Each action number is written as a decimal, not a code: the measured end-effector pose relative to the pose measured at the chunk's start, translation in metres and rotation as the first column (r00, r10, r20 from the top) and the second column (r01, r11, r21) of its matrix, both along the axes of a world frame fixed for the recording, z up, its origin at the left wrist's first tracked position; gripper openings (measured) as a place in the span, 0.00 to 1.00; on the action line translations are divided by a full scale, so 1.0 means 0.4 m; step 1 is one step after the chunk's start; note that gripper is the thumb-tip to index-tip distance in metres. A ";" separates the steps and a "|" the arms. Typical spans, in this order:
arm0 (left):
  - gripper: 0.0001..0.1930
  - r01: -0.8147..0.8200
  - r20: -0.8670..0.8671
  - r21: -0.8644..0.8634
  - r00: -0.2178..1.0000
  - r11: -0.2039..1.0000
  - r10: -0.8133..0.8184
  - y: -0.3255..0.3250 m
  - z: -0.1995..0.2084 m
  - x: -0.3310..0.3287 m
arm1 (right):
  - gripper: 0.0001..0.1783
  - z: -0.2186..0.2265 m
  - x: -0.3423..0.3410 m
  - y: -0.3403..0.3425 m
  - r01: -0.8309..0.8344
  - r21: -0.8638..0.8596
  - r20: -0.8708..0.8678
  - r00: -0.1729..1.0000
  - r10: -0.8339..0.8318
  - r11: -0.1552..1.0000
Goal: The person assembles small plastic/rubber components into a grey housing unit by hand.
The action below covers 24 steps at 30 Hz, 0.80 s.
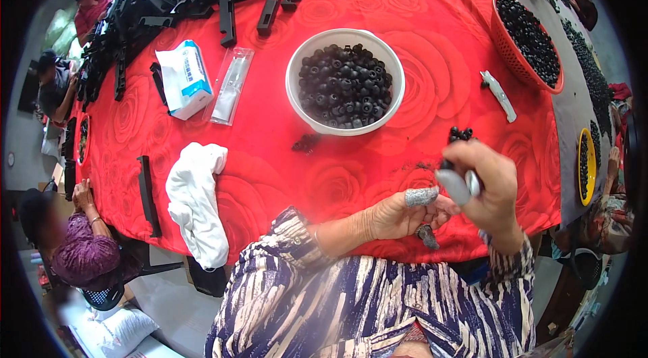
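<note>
On the red rose-patterned desk (283,148), one white bowl (345,81) of black rings sits just beyond the hands. The right hand (489,189) is clenched in a grip around a grey tool (459,186). The left hand (405,213), wearing grey finger guards, pinches a small dark piece (426,236).

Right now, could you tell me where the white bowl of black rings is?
The white bowl sits mid-table on the red cloth, beyond both hands, right of the clear packet.

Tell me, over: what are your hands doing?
Left hand grip: wrapped fingertips meet right hand. Right hand grip shut on grey tool. Small black rings beside it. White bowl beyond, apart.
</note>
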<state>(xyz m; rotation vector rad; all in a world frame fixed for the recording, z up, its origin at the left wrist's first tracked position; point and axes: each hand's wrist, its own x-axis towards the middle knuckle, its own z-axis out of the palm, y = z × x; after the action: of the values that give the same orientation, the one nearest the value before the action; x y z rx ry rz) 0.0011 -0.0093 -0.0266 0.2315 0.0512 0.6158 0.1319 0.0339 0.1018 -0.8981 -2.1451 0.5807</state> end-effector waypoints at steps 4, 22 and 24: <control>0.27 0.111 0.021 0.014 0.994 0.994 -0.111 0.020 0.015 0.005 | 0.15 0.008 -0.084 0.132 0.000 -0.028 -0.096 0.995 -0.003 1.000; 0.34 0.040 -0.139 0.098 0.990 0.994 -0.027 0.029 0.011 -0.006 | 0.09 -0.193 0.139 0.083 0.336 0.135 0.422 0.832 -0.361 0.932; 0.32 -0.002 -0.131 0.095 0.991 0.995 0.015 0.030 0.008 -0.005 | 0.08 -0.205 0.131 0.095 0.346 0.159 0.493 0.784 -0.378 0.925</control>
<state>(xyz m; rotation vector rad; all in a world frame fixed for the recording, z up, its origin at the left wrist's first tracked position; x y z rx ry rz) -0.0010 0.0027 -0.0234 0.3642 0.1500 0.6118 0.1844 0.0718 0.0200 -1.5272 -2.3350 0.0705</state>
